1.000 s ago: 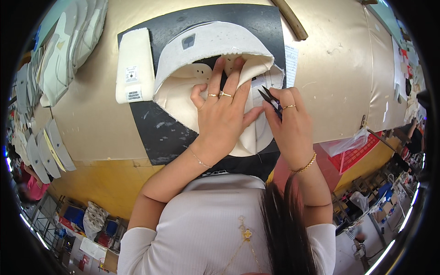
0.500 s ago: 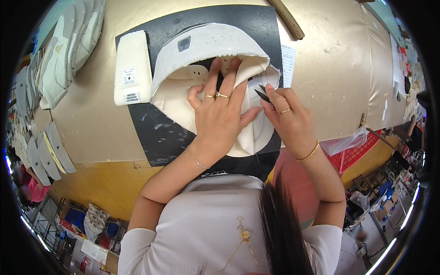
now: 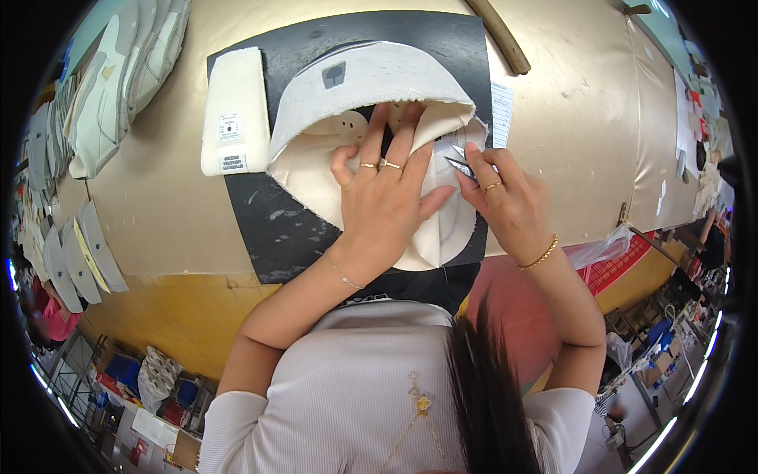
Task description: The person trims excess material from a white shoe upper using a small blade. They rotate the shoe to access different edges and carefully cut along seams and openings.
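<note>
A light grey shoe upper (image 3: 379,67) with a cream lining lies on a black mat (image 3: 272,233), its stitched rim curving away from me. My left hand (image 3: 381,201) is spread over the lining, fingers reaching under the far rim and thumb stretched toward the right. Near the upper's right edge, my right hand (image 3: 513,205) grips small dark thread snips (image 3: 460,167), their pointed blades apart and directed left. The blades are beside a loose flap of lining; whether they touch a thread is too small to tell.
A cream fabric strip (image 3: 233,91) with labels lies left of the upper. Stacked shoe parts (image 3: 110,95) and grey pieces (image 3: 95,245) are farther left. A wooden stick (image 3: 505,39) and a printed sheet (image 3: 500,110) lie at the right, with a clear plastic bag (image 3: 596,251) by the table edge.
My right hand has shifted slightly right and turned the snips, whose blades now show lighter and farther apart. My left hand stays on the lining. The whole view has moved a little.
</note>
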Demonstrator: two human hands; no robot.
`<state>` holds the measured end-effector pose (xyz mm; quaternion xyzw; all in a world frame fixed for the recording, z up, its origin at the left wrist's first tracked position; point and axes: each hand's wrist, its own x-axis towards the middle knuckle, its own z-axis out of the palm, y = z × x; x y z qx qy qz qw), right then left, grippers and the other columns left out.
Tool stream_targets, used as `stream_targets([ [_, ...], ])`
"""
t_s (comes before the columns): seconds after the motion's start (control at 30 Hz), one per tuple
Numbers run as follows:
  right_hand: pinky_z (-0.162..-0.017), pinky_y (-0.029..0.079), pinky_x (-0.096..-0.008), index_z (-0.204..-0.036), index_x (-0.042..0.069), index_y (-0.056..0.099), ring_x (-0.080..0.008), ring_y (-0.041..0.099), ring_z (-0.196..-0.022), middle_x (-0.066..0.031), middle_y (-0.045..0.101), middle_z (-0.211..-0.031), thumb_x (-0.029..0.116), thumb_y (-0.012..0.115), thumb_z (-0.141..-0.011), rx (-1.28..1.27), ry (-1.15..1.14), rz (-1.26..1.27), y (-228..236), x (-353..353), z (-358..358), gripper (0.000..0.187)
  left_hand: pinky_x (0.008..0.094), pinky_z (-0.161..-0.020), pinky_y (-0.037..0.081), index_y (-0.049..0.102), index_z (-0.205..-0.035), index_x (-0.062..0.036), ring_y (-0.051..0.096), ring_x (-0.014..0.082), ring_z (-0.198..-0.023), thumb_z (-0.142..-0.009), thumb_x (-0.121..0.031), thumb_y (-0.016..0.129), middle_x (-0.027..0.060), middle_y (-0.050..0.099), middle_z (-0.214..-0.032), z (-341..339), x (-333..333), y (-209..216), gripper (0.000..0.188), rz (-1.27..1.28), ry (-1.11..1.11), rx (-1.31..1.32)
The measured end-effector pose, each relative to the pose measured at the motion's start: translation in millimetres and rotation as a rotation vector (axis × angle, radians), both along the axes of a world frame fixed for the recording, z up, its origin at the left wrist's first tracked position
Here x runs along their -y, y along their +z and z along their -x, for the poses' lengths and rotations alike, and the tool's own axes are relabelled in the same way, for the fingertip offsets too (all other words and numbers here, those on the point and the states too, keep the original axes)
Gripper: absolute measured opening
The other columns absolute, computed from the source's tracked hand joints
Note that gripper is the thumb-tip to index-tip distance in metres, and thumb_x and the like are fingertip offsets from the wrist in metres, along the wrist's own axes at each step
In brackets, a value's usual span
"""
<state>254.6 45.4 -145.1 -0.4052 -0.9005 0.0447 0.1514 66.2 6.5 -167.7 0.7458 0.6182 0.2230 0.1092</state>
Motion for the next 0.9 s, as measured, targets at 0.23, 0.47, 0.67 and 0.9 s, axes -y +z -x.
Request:
stream_targets([
  [0.23, -0.044, 0.041, -0.0252, -0.107, 0.000, 0.065, -0.0113, 0.054, -0.055, -0.0023, 0.052, -0.084, 0.021, 0.070, -0.085, 0.133, 0.124, -0.064, 10, -11, -1, 0.031, 0.0484, -0.097, 0.024, 0.062, -0.114, -0.0105, 0.035, 0.0287, -0.139, -0.069, -0.043, 0.078, 0.0073, 0.047, -0.145, 0, 0, 0, 0.058, -0.002, 0.001, -0.011],
  [0.47, -0.040, 0.040, -0.0251, -0.097, 0.003, 0.062, -0.0105, 0.053, -0.054, -0.0018, 0.051, -0.081, 0.014, 0.065, -0.082, 0.325, 0.201, -0.133, 19, -12, 1, 0.019, 0.0479, -0.098, 0.023, 0.062, -0.115, -0.0108, 0.035, 0.0287, -0.139, -0.069, -0.044, 0.078, 0.0067, 0.046, -0.146, 0, 0, 0, 0.059, -0.014, 0.001, -0.008],
  [0.67, -0.039, 0.038, -0.0247, -0.089, 0.007, 0.056, -0.0100, 0.052, -0.053, -0.0014, 0.050, -0.078, 0.010, 0.064, -0.080, 0.217, 0.155, -0.079, 13, -11, 2, 0.012, 0.0479, -0.097, 0.024, 0.060, -0.118, -0.0103, 0.036, 0.0290, -0.139, -0.069, -0.042, 0.079, 0.0063, 0.045, -0.147, 1, 0, -2, 0.062, -0.025, -0.001, 0.003],
  [0.9, -0.041, 0.039, -0.0246, -0.085, 0.007, 0.057, -0.0099, 0.053, -0.052, -0.0010, 0.050, -0.073, 0.015, 0.067, -0.086, 0.183, 0.178, -0.121, 12, -13, -2, 0.012, 0.0477, -0.096, 0.024, 0.058, -0.122, -0.0083, 0.037, 0.0296, -0.139, -0.070, -0.042, 0.080, 0.0058, 0.046, -0.146, 1, 0, -2, 0.067, -0.021, -0.004, 0.011],
])
